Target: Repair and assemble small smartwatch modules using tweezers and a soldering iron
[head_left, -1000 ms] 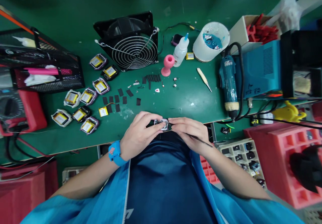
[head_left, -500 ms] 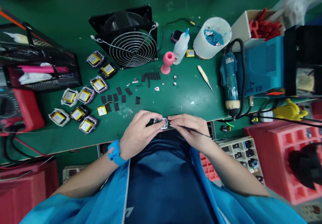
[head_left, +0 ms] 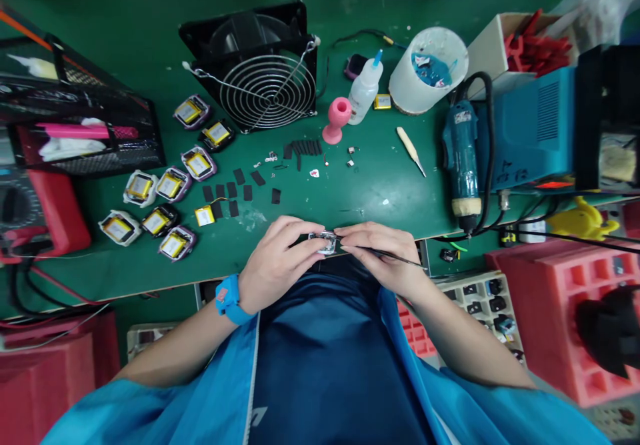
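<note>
At the bench's front edge my left hand (head_left: 280, 258) is closed on a small watch-like device housing (head_left: 327, 241), pale with its insides showing. My right hand (head_left: 383, 255) pinches thin dark tweezers (head_left: 395, 257), their points at the housing's right side. What the tips touch is too small to make out. Left of the hands stand several similar housings (head_left: 177, 243) with yellow battery cells in them. A loose yellow battery (head_left: 205, 215) with wires lies beside small black foam pads (head_left: 233, 208).
A black fan (head_left: 270, 95) with a wire guard stands behind. Right of it are a pink holder (head_left: 337, 121), a white squeeze bottle (head_left: 365, 91), a white tub (head_left: 405, 88), a cream-handled tool (head_left: 410, 150) and a teal electric screwdriver (head_left: 463, 158). A mesh rack (head_left: 125, 158) stands left.
The view has shifted slightly. Both hands keep their hold on the housing and the tweezers, with hardly any visible movement.
</note>
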### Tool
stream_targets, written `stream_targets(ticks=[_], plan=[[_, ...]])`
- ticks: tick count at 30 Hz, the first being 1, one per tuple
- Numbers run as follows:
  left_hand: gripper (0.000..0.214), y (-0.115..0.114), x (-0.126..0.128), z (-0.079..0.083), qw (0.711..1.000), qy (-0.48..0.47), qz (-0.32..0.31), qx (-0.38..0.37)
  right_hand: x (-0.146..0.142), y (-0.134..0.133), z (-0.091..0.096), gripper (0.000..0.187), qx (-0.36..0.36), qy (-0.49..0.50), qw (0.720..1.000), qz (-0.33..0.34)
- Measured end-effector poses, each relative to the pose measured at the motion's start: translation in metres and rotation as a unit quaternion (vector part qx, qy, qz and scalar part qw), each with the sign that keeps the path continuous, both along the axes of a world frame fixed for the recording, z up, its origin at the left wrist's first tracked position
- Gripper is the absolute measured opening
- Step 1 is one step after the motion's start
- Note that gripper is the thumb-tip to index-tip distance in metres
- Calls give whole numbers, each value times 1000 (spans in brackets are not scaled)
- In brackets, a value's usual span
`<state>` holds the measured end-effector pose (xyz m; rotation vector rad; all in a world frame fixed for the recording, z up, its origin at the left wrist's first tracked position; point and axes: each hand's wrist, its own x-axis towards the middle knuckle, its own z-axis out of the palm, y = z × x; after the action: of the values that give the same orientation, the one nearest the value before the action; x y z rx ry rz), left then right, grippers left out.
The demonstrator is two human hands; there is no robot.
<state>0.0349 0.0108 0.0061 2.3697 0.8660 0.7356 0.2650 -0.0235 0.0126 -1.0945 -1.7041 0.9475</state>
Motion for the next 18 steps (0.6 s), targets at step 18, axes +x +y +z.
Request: stream_targets(ticks=[18], plan=[[39, 5, -5, 9, 997, 36, -15, -69, -1, -19, -7, 25, 90, -78, 993, -22]])
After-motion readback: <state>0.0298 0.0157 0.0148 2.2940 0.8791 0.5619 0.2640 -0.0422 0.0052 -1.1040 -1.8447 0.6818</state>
